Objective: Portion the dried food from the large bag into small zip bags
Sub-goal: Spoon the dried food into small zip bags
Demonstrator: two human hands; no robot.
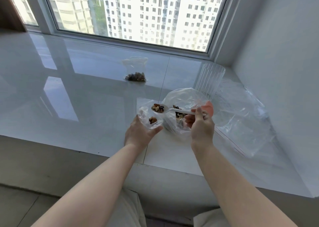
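Note:
My left hand (140, 133) holds a small clear zip bag (146, 116) with its mouth open; a few dark dried pieces lie inside it. My right hand (201, 125) pinches the handle of a white plastic spoon (174, 110). The spoon's bowl, heaped with nuts and dried fruit, hovers just over the small bag's mouth. Behind the spoon stands the large clear bag (183, 99) with the dried mix at its bottom. A filled small zip bag (136, 71) lies farther back on the white sill (69, 97).
A ribbed clear plastic cup (210, 78) stands at the right, behind the large bag. Several flat clear bags (245, 121) lie spread beside the right wall. A window runs along the back edge. The sill's front edge drops off near my forearms.

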